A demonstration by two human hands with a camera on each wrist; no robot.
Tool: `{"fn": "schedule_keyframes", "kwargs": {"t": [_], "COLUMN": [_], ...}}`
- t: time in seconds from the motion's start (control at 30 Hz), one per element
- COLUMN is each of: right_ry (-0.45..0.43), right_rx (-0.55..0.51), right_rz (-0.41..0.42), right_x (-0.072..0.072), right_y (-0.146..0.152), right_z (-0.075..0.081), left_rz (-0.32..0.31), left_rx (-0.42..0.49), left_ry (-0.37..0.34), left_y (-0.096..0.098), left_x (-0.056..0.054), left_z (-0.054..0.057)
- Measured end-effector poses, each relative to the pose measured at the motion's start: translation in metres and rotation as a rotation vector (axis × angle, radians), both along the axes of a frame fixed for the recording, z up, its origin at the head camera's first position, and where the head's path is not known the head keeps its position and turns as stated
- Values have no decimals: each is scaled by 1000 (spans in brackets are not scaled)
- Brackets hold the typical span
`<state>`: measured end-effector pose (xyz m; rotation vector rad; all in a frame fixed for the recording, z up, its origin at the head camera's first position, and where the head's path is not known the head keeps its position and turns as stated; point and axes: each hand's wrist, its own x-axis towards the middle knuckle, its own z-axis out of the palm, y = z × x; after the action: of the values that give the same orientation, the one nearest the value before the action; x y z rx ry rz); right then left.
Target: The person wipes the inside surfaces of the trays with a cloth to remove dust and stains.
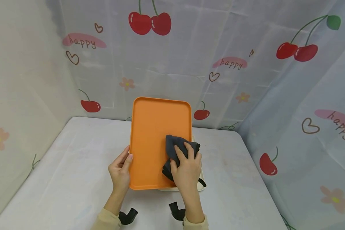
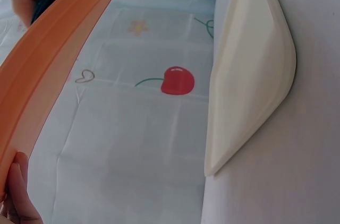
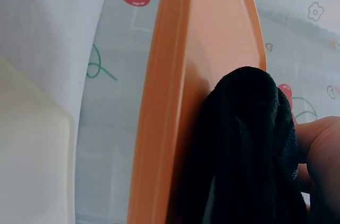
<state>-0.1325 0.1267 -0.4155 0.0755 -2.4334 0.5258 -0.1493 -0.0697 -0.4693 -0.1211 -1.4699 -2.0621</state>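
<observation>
An orange rectangular tray is held up off the table, its inner face turned toward me. My left hand grips its left edge, thumb on the front. In the left wrist view that thumb and fingers pinch the rim. My right hand holds a bunched dark grey cloth against the tray's right side, fingers curled over it. The right wrist view shows the folded cloth touching the tray's inner face. Behind and below is a cream tray, mostly hidden by the orange one.
A white-covered table lies under everything. Curtains printed with cherries, hearts and "happy" stand at the back and both sides. Black curved wrist pieces show by both sleeves. The cream tray lies on the table in the left wrist view.
</observation>
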Motion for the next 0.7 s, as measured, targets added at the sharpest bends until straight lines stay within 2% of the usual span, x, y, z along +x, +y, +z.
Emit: {"fn": "schedule_keyframes", "kwargs": {"t": [0.33,0.7], "right_ry": [-19,21], "right_rx": [-65,-47], "right_rz": [-65,-73], "right_x": [0,2], "right_y": [4,-3], "right_z": [-6,-6], "left_rz": [-16,-18], "left_rx": [-7,-9], "left_ry": [-2,-34], "left_y": [0,1], "left_x": [0,1], "left_z": [-2,-2]}}
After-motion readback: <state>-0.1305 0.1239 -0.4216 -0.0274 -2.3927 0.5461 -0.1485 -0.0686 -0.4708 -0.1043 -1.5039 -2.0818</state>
